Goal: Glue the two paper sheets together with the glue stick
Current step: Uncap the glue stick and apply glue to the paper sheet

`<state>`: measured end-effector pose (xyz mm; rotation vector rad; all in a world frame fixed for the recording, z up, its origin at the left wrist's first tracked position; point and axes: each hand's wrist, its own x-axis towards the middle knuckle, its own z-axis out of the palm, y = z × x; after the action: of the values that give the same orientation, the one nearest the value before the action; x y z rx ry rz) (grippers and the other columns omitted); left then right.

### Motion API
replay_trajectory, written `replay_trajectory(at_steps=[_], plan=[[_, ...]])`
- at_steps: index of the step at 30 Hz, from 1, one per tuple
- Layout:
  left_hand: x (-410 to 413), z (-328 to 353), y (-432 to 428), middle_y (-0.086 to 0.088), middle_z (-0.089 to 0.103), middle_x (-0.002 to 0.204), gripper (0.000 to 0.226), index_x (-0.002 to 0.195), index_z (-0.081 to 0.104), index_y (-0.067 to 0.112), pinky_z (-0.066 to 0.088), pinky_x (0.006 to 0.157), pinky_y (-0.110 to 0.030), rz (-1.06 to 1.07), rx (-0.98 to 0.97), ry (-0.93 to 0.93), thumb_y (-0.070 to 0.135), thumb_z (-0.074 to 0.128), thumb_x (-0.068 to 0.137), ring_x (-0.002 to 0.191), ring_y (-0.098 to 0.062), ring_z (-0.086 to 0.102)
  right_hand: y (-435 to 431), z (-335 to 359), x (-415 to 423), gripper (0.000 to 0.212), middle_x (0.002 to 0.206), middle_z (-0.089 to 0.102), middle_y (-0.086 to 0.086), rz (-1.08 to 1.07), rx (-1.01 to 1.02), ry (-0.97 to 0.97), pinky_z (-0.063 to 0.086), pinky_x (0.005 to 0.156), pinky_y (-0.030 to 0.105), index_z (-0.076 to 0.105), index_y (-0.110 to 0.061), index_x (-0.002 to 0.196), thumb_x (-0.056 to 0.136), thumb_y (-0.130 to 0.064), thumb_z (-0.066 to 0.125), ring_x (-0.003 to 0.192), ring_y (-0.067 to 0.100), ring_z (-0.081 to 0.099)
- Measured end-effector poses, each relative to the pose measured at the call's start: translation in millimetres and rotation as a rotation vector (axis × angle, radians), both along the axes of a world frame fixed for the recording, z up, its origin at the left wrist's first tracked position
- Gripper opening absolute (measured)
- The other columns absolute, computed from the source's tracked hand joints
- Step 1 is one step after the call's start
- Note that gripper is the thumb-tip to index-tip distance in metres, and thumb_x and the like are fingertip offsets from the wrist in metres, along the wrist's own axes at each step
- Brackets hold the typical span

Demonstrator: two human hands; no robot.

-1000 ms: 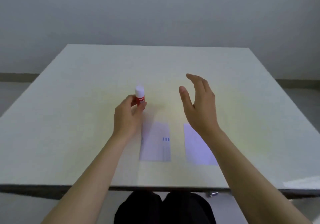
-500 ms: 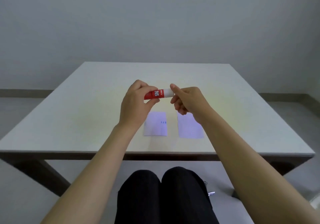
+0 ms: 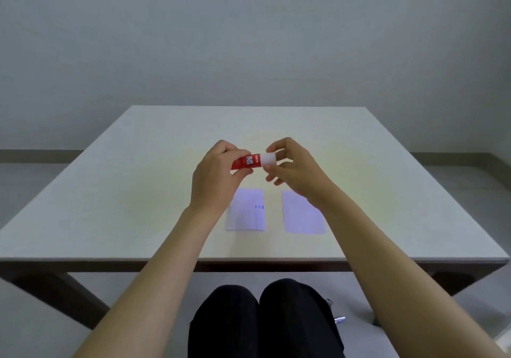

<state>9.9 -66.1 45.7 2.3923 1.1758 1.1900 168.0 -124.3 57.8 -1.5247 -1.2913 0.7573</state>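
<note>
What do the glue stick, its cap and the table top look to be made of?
Glue stick: likely smooth plastic, a red tube with white printed lettering. Cap: likely plastic too, white and slightly translucent. Table: a matte off-white top, perhaps laminate, with a thin flat edge and no glare; the core does not show.

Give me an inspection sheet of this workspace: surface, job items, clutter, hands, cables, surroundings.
Surface: pale table, flat, with dark legs.
Job's things: glue stick, red body, white cap still on, held level above the table; left paper sheet with small blue marks, right paper sheet, lying side by side, apart, near the front edge.
Clutter: nothing seen on the table.
Grippers: left hand has its grip on the red body; right hand pinches the cap.
Cables: nothing seen.
Surroundings: plain grey wall; small shiny object on the floor, unclear.
</note>
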Motion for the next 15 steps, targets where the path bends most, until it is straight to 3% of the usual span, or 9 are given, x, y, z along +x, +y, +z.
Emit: replay_trajectory(at_steps=[2, 4, 6, 10, 13, 15], plan=[[1.9, -2.3, 4.4, 0.003, 0.060, 0.095, 0.028, 0.104, 0.071, 0.019, 0.040, 0.064, -0.026, 0.006, 0.005, 0.030, 0.020, 0.075, 0.076, 0.079, -0.009, 0.050, 7.0, -2.5, 0.9, 0.040, 0.090, 0.064, 0.004, -0.073, -0.090, 0.012, 0.047, 0.054, 0.027, 0.051, -0.017, 0.108, 0.084, -0.046, 0.062, 0.055, 0.016, 0.067], [4.4, -6.3, 7.0, 0.004, 0.060, 0.096, 0.028, 0.105, 0.070, 0.020, 0.038, 0.064, -0.025, 0.011, 0.011, 0.091, 0.022, 0.074, 0.077, 0.081, -0.010, 0.052, 16.4, -6.3, 0.0, 0.050, 0.070, 0.066, 0.006, -0.182, -0.215, -0.096, 0.042, 0.050, 0.026, 0.056, -0.010, 0.092, 0.088, -0.059, 0.046, 0.043, 0.019, 0.063], [4.1, -11.7, 9.6, 0.005, 0.061, 0.096, 0.027, 0.105, 0.070, 0.021, 0.037, 0.063, -0.024, 0.018, 0.004, 0.134, 0.024, 0.073, 0.078, 0.079, -0.011, 0.053, 22.2, -10.8, -0.9, 0.048, 0.055, 0.060, 0.006, -0.118, -0.267, -0.100, 0.040, 0.044, 0.024, 0.059, -0.004, 0.082, 0.093, -0.048, 0.044, 0.035, 0.017, 0.057], [-6.0, -22.1, 15.8, 0.005, 0.058, 0.077, 0.018, 0.094, 0.071, 0.027, 0.036, 0.051, -0.028, 0.061, -0.105, 0.190, 0.039, 0.067, 0.081, 0.068, -0.018, 0.055, 27.3, -15.8, 8.9, 0.013, 0.069, 0.060, 0.003, -0.017, -0.067, 0.047, 0.047, 0.052, 0.026, 0.059, -0.008, 0.096, 0.090, -0.019, 0.060, 0.046, 0.014, 0.064], [-20.8, -36.5, 20.0, 0.002, 0.065, 0.070, 0.017, 0.088, 0.072, 0.025, 0.046, 0.059, -0.034, 0.058, -0.200, 0.157, 0.039, 0.063, 0.083, 0.068, -0.021, 0.062, 35.8, -19.2, 37.1, 0.012, 0.072, 0.061, -0.002, -0.262, 0.037, -0.125, 0.047, 0.051, 0.019, 0.061, -0.013, 0.096, 0.086, -0.020, 0.062, 0.046, 0.009, 0.064], [-31.0, -44.2, 22.9, 0.005, 0.068, 0.064, 0.013, 0.079, 0.070, 0.024, 0.045, 0.062, -0.028, 0.074, -0.311, 0.051, 0.033, 0.063, 0.084, 0.066, -0.014, 0.065, 41.2, -24.5, 63.2, 0.024, 0.076, 0.064, 0.001, -0.404, 0.012, -0.255, 0.051, 0.056, 0.024, 0.059, -0.010, 0.105, 0.085, -0.023, 0.062, 0.058, 0.017, 0.067]])
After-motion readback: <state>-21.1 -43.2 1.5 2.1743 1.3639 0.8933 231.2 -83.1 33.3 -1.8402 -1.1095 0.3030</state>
